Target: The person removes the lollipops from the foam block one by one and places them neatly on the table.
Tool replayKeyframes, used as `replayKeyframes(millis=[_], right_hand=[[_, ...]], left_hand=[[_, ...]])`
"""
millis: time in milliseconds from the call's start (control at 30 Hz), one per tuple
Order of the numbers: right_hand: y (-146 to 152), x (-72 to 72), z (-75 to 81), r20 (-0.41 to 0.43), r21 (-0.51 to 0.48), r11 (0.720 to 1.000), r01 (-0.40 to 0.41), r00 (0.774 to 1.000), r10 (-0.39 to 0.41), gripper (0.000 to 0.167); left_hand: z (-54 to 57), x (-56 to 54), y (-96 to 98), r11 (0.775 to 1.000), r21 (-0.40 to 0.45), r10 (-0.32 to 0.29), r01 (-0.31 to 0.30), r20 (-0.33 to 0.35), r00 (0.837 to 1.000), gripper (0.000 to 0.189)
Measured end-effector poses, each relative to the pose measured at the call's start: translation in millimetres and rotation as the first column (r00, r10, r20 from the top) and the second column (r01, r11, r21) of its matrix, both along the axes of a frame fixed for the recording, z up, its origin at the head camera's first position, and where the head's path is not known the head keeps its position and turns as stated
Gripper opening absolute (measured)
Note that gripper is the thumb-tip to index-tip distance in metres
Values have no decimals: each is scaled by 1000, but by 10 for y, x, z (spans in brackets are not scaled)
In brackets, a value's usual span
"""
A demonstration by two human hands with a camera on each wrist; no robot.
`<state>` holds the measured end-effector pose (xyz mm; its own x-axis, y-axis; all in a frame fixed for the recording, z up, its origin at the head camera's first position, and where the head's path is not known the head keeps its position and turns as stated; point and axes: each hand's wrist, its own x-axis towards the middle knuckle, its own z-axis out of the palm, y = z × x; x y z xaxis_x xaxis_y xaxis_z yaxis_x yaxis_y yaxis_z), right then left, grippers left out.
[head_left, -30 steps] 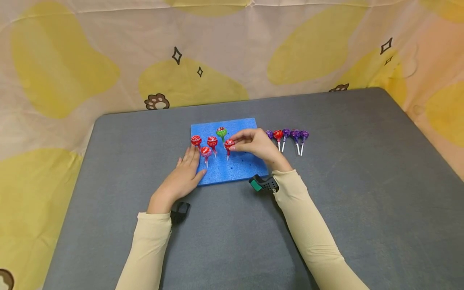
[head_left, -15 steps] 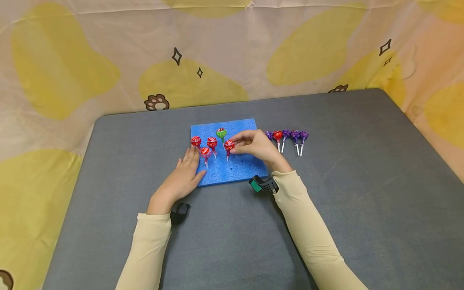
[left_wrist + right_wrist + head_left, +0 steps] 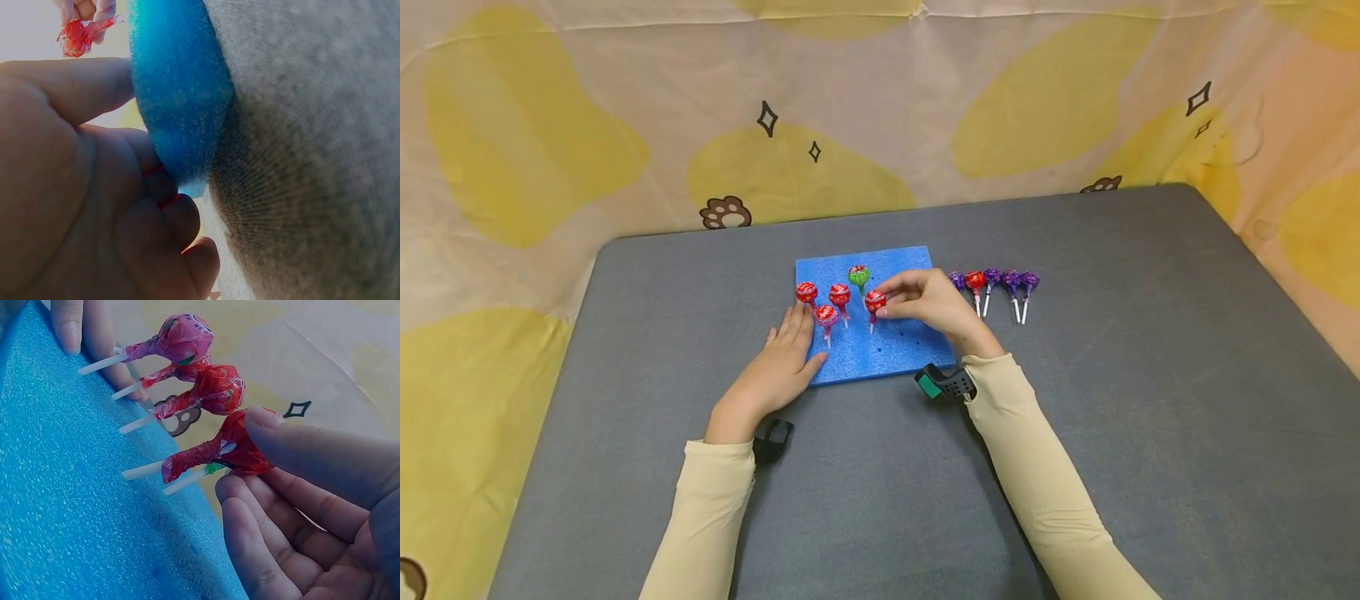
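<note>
A blue foam block (image 3: 850, 358) lies on the grey table, with lollipops standing upright in it. My right hand (image 3: 936, 304) pinches a red lollipop (image 3: 875, 302) by its wrapped head; in the right wrist view its white stick (image 3: 142, 470) meets the foam. To its left stand two more red lollipops (image 3: 839, 294) and a pink-red lollipop (image 3: 826, 315); a green lollipop (image 3: 858, 276) is behind. My left hand (image 3: 782, 358) rests along the block's left edge, fingers extended and thumb near the front corner. In the left wrist view its fingers (image 3: 100, 90) lie against the foam's side.
Right of the block, several purple lollipops (image 3: 1011, 282) and a red lollipop (image 3: 975, 281) lie in a row on the grey table (image 3: 1112, 400). Small holes dot the block's right part. A patterned yellow cloth (image 3: 850, 167) hangs behind the table.
</note>
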<state>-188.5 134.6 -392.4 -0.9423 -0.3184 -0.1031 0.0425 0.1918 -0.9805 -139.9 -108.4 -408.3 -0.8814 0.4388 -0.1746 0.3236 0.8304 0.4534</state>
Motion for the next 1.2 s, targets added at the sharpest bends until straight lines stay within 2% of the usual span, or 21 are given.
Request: replayKeyframes(millis=[333,1200], right_hand=[[-11,12,3,-1,2,1000,10,1000,-10,29],[-35,18,1,-66,-10,998,62,996,-63,23]], left_hand=[[4,4,-9,1000,6,-5,5,7,1000,68],[-4,-1,-17,1000,19,-9,8,11,1000,70]])
